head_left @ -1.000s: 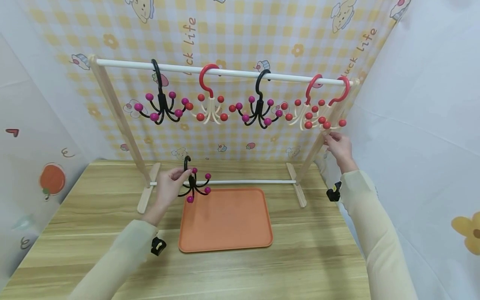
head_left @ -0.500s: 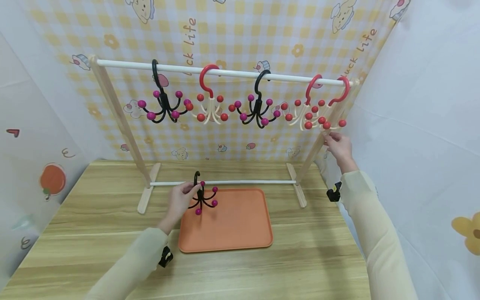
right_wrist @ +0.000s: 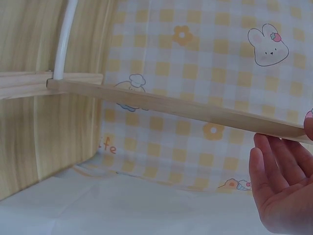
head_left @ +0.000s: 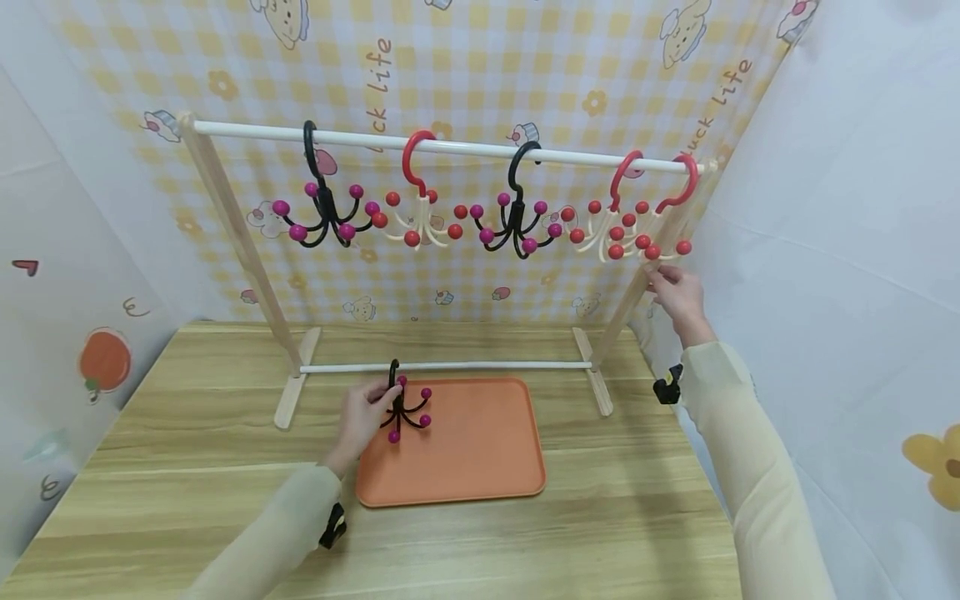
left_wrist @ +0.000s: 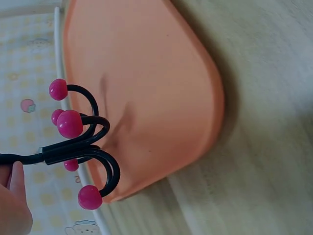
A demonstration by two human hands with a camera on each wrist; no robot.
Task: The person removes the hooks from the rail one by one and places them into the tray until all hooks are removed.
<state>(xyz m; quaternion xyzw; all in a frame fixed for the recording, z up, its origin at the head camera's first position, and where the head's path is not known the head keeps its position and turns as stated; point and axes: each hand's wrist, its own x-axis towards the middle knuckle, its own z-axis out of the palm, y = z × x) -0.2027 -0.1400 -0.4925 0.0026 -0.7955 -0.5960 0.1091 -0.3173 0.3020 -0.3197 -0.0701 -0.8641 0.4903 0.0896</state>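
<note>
My left hand (head_left: 363, 414) pinches the neck of a black rotating hook hanger (left_wrist: 73, 152) with several curved arms tipped in magenta balls. It hangs upright over the left part of the orange tray (head_left: 468, 454), close above it, casting a shadow there in the left wrist view. My right hand (head_left: 677, 296) grips the right wooden post (right_wrist: 195, 110) of the rack, thumb on one side and fingers on the other. Just above that hand hangs a cream hanger with a red hook and red balls (head_left: 678, 187).
From the rack's white top rod (head_left: 472, 148) hang several hangers: black ones (head_left: 326, 208) with magenta balls and cream ones (head_left: 422, 217) with red balls. Behind the tray runs the lower white rod (head_left: 495, 365). The left wooden post (head_left: 240, 233) stands left on the wooden table (head_left: 600, 508).
My left hand has brought the black hanger down and slightly right, from near the lower rod to over the tray. The hanging hangers have turned slightly. My right hand has stayed on the post.
</note>
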